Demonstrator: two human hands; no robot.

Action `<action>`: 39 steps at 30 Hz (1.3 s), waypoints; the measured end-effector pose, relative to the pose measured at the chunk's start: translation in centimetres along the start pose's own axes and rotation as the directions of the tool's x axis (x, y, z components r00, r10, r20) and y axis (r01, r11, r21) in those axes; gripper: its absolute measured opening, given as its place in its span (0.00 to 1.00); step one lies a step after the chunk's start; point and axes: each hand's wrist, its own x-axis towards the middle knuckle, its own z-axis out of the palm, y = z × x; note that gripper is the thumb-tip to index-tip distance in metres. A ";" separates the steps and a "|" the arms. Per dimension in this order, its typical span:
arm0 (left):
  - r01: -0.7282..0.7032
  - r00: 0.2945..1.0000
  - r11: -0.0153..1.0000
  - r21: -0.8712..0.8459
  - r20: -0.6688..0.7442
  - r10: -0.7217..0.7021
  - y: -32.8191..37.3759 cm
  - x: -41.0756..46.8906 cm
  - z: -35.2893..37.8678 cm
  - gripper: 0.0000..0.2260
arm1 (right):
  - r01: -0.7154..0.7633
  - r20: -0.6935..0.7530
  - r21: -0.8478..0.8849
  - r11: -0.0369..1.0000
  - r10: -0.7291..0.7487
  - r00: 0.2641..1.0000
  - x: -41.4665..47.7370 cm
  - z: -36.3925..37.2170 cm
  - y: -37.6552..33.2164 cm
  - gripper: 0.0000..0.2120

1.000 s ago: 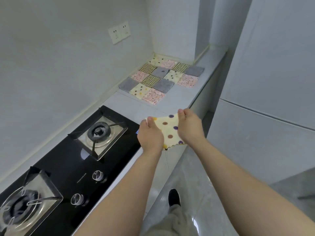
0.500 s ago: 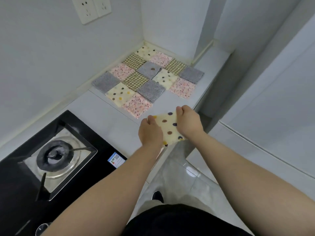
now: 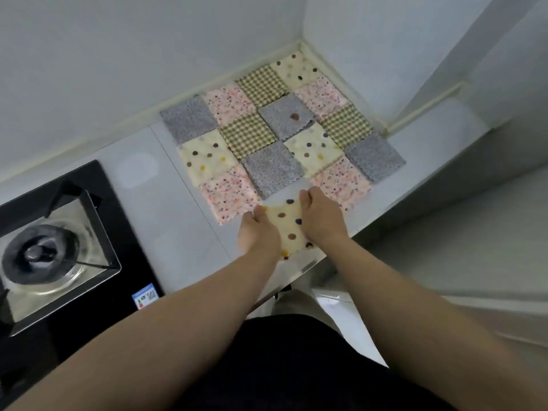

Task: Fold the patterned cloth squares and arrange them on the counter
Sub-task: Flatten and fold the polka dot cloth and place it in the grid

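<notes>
"Starting with the surface and the room: what do you record?"

"White counter (image 3: 184,226) in a corner of white walls, with a pale sealing strip (image 3: 124,125) along the joint. A black glass gas hob (image 3: 133,262) is set in at the left. One burner (image 3: 38,253) is in view, and there is a sticker (image 3: 145,298) at the hob's front corner. Glossy floor tiles (image 3: 355,336) lie below the counter's front edge."

"Count of the cloth squares?"

"Fourteen lie flat, edge to edge, as a patchwork reaching into the corner. That is four grey squares (image 3: 271,169), four pink-flecked squares (image 3: 229,194), three checked squares (image 3: 249,134) and three cream dotted squares (image 3: 204,155). A fifteenth, the held square (image 3: 286,229), is also cream dotted."

"State of the hands, and where is the fifteenth?"

"The left hand (image 3: 258,229) grasps its left edge and the right hand (image 3: 321,218) its right edge. Both thumbs are on top of the cloth; the fingers are hidden. The held square sits low over the counter near the front edge. It is at the gap in the nearest row, between two pink-flecked squares and just beside a grey one. Whether it touches the counter, I cannot tell."
</notes>
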 end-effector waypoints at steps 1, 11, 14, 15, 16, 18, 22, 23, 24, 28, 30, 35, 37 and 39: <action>0.024 1.000 1.000 0.001 0.010 -0.024 0.5 0.3 0.4 0.20 | 0.016 -0.004 -0.034 0.999 -0.017 1.000 0.9 -0.1 0.2 0.18; -0.508 0.852 0.492 0.707 0.330 0.406 -0.3 0.6 2.1 0.26 | 0.258 0.069 -0.327 0.909 -0.250 0.966 3.3 1.7 3.2 0.14; -0.631 0.742 0.227 0.742 0.493 0.455 -0.7 1.3 2.0 0.27 | 0.313 0.241 -0.348 0.884 -0.239 0.941 2.9 2.2 4.0 0.15; -0.644 0.731 0.191 0.741 0.521 0.441 -0.8 1.5 1.9 0.26 | 0.306 0.257 -0.339 0.889 -0.226 0.940 2.8 2.3 4.2 0.16; -0.651 0.729 0.178 0.738 0.542 0.417 -0.9 1.8 1.9 0.26 | 0.307 0.257 -0.335 0.891 -0.228 0.939 2.7 2.4 4.4 0.18; -0.652 0.743 0.192 0.734 0.567 0.355 -0.8 2.1 1.8 0.28 | 0.330 0.268 -0.362 0.872 -0.242 0.933 2.9 2.3 4.5 0.23; -0.648 0.759 0.263 0.715 0.577 0.303 -0.1 2.8 1.6 0.31 | 0.360 0.308 -0.446 0.820 -0.237 0.921 3.7 2.0 4.1 0.29; -0.649 0.759 0.277 0.708 0.579 0.299 0.1 2.9 1.6 0.32 | 0.353 0.314 -0.447 0.822 -0.225 0.922 3.8 1.9 4.0 0.30; -0.646 0.762 0.291 0.706 0.579 0.290 0.3 3.0 1.5 0.32 | 0.348 0.322 -0.445 0.825 -0.215 0.922 3.8 1.9 4.0 0.31; -0.632 0.775 0.329 0.702 0.585 0.240 0.8 3.3 1.2 0.32 | 0.326 0.356 -0.397 0.858 -0.184 0.916 4.0 1.9 3.8 0.31; -0.637 0.770 0.322 0.700 0.594 0.232 1.0 3.5 1.2 0.33 | 0.324 0.368 -0.370 0.871 -0.183 0.912 4.1 1.7 3.8 0.31; -0.646 0.760 0.353 0.677 0.611 0.220 1.4 3.5 1.0 0.32 | 0.314 0.382 -0.344 0.885 -0.173 0.908 4.2 1.5 3.7 0.31; -0.652 0.755 0.398 0.646 0.606 0.253 1.5 3.0 0.7 0.29 | 0.307 0.289 -0.310 0.900 -0.219 0.932 3.9 1.3 3.8 0.25; -0.666 0.743 0.442 0.601 0.590 0.316 1.4 2.3 0.2 0.25 | 0.259 0.135 -0.231 0.938 -0.233 0.963 3.5 1.1 3.7 0.17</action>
